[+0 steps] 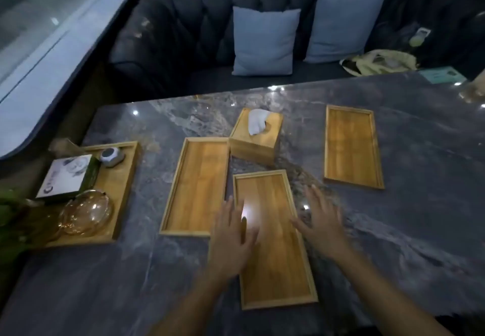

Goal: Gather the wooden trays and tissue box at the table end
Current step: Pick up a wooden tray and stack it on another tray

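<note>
Three empty wooden trays lie on the dark marble table (406, 230): a near one (275, 264) in front of me, one to its left (196, 186), one at the far right (351, 149). A wooden tissue box (265, 149) with a white tissue sticking out stands behind the near tray, touching the left tray's far corner. My left hand (233, 233) hovers with spread fingers over the near tray's left rim. My right hand (322, 220), fingers apart, is over its right rim. Neither hand grips anything.
At the table's left end a fourth wooden tray (123, 178) carries a white booklet (65, 175), a small grey device (111, 156) and a glass bowl (88, 211). Green leaves (8, 220) poke in at the left. A dark sofa with two blue cushions (265, 41) runs behind the table.
</note>
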`<state>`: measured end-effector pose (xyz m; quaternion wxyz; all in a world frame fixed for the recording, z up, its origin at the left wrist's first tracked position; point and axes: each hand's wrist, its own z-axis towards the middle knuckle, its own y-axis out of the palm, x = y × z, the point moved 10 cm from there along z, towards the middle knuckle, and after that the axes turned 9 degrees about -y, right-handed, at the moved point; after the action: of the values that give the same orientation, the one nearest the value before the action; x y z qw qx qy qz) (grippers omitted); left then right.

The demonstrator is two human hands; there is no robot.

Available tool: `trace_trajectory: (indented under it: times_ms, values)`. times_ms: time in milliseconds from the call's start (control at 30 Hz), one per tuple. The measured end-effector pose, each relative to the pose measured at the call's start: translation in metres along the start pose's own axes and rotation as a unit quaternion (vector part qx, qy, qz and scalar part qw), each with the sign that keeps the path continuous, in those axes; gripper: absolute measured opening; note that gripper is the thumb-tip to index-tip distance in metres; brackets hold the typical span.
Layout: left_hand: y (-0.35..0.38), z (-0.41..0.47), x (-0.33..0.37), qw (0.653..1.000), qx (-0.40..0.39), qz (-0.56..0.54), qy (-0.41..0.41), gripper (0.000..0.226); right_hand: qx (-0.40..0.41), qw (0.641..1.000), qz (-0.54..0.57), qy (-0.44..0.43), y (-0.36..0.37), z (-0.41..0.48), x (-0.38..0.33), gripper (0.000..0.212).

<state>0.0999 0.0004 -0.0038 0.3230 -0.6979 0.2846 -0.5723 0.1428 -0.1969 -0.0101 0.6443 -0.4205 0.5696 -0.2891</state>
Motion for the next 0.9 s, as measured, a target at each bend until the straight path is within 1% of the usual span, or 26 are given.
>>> trace_trajectory:
  times_ms: [33, 133, 167, 200, 233, 300, 400, 467, 533, 600, 700, 733, 767, 800, 833, 867, 900]
  values:
    - [0.009, -0.002, -0.007, 0.999, -0.02, 0.004, -0.028, 0.071, -0.029, 0.999, 0.008, 0.034, 0.011, -0.007, 0.007, 0.08]
    - [0.025, -0.008, -0.017, 0.995, -0.04, 0.024, -0.085, 0.08, -0.084, 0.989, 0.057, 0.107, 0.034, -0.025, 0.017, 0.082]
    - [0.03, -0.009, -0.016, 0.994, -0.046, 0.007, -0.096, 0.082, -0.099, 0.985, 0.077, 0.122, 0.041, -0.031, 0.016, 0.081]
    - [0.034, -0.011, -0.015, 0.992, -0.053, -0.034, -0.109, 0.084, -0.111, 0.981, 0.09, 0.129, 0.047, -0.035, 0.014, 0.079]
    - [0.036, -0.012, -0.014, 0.985, -0.061, -0.097, -0.131, 0.084, -0.119, 0.979, 0.1, 0.129, 0.051, -0.038, 0.009, 0.077]
    - [0.038, -0.013, -0.014, 0.956, -0.065, -0.222, -0.183, 0.078, -0.129, 0.975, 0.128, 0.13, 0.06, -0.04, 0.0, 0.074]
    - [0.044, -0.013, -0.021, 0.89, -0.072, -0.346, -0.288, 0.072, -0.141, 0.953, 0.211, 0.168, 0.063, -0.041, -0.009, 0.073]
    - [0.046, -0.012, -0.027, 0.837, -0.091, -0.417, -0.344, 0.07, -0.131, 0.922, 0.3, 0.205, 0.061, -0.041, -0.012, 0.073]
    - [0.046, -0.011, -0.027, 0.792, -0.114, -0.471, -0.37, 0.067, -0.106, 0.893, 0.364, 0.241, 0.06, -0.041, -0.009, 0.074]
    - [0.045, -0.011, -0.026, 0.763, -0.119, -0.501, -0.391, 0.064, -0.081, 0.877, 0.391, 0.268, 0.06, -0.039, -0.004, 0.071]
    - [0.045, -0.013, -0.029, 0.73, -0.117, -0.536, -0.407, 0.056, -0.057, 0.853, 0.42, 0.304, 0.058, -0.036, 0.0, 0.063]
    - [0.046, -0.014, -0.029, 0.72, -0.127, -0.547, -0.407, 0.054, -0.046, 0.847, 0.429, 0.31, 0.056, -0.036, 0.002, 0.056]
    - [0.045, -0.014, -0.029, 0.714, -0.138, -0.557, -0.4, 0.05, -0.031, 0.849, 0.431, 0.305, 0.052, -0.036, 0.004, 0.044]
    - [0.045, -0.013, -0.028, 0.71, -0.151, -0.565, -0.392, 0.043, -0.014, 0.854, 0.427, 0.298, 0.047, -0.036, 0.006, 0.032]
    - [0.043, -0.014, -0.026, 0.707, -0.164, -0.571, -0.384, 0.03, 0.006, 0.858, 0.424, 0.291, 0.042, -0.035, 0.008, 0.025]
    - [0.043, -0.015, -0.023, 0.709, -0.18, -0.568, -0.379, 0.016, 0.024, 0.862, 0.418, 0.285, 0.038, -0.035, 0.011, 0.024]
    - [0.042, -0.015, -0.02, 0.714, -0.189, -0.561, -0.374, 0.008, 0.038, 0.867, 0.408, 0.283, 0.035, -0.035, 0.015, 0.023]
